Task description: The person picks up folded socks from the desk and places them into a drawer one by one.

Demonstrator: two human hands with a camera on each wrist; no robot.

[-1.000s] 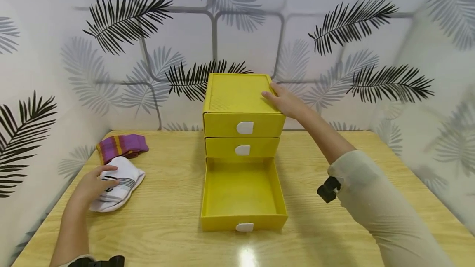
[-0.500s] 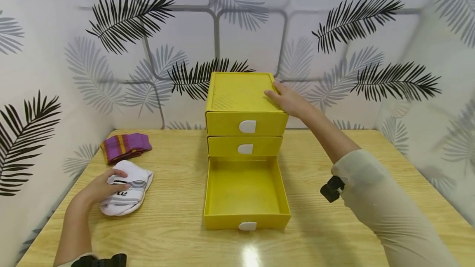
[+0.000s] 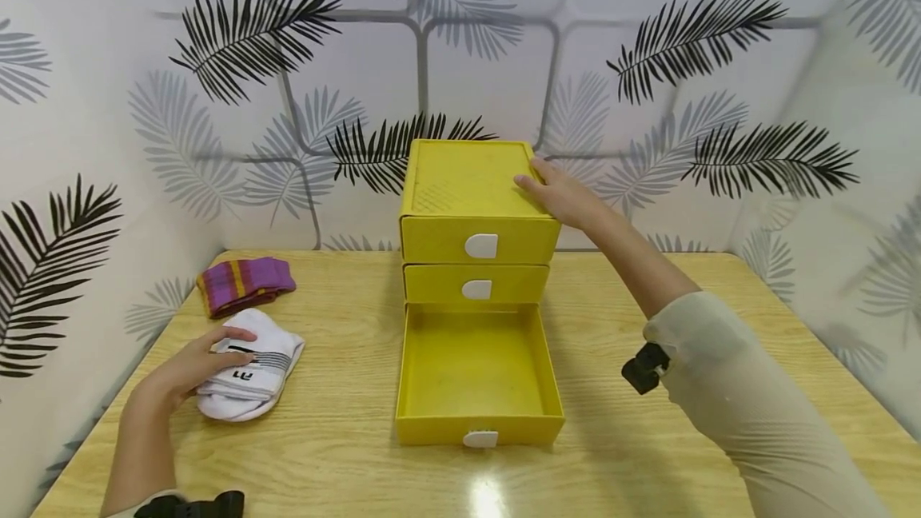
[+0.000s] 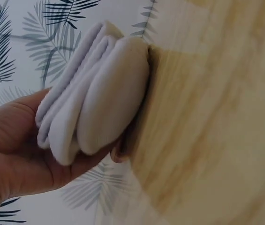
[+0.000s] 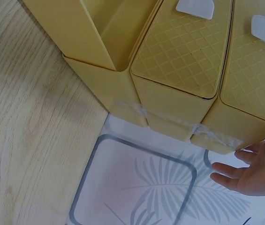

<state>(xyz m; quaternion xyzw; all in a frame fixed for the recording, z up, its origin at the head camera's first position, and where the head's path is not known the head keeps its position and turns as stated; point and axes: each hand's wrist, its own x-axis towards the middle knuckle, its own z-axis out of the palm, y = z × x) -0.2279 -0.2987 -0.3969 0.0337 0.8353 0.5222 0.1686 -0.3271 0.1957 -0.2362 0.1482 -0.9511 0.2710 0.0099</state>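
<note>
My left hand (image 3: 190,366) grips a folded pair of white socks (image 3: 269,378) with grey stripes and dark lettering, at the left of the table. In the left wrist view the folded layers of the socks (image 4: 116,93) lie between thumb and fingers, low over the wood. A yellow drawer unit (image 3: 468,178) stands in the middle, its bottom drawer (image 3: 478,430) pulled out with a bare inside. On the unit's top right edge rests my right hand (image 3: 564,194), thumb on top. The right wrist view shows the fingers (image 5: 228,180) fairly straight along its side.
Behind the white socks lies a folded purple sock (image 3: 248,282) with yellow stripes. The upper two drawers, with white pulls (image 3: 480,245), are closed. A leaf-patterned wall covering (image 3: 489,86) stands close behind the wooden table (image 3: 331,422).
My left hand and the white socks have shifted slightly to the right, away from the table's left edge. My right hand stays on the drawer unit.
</note>
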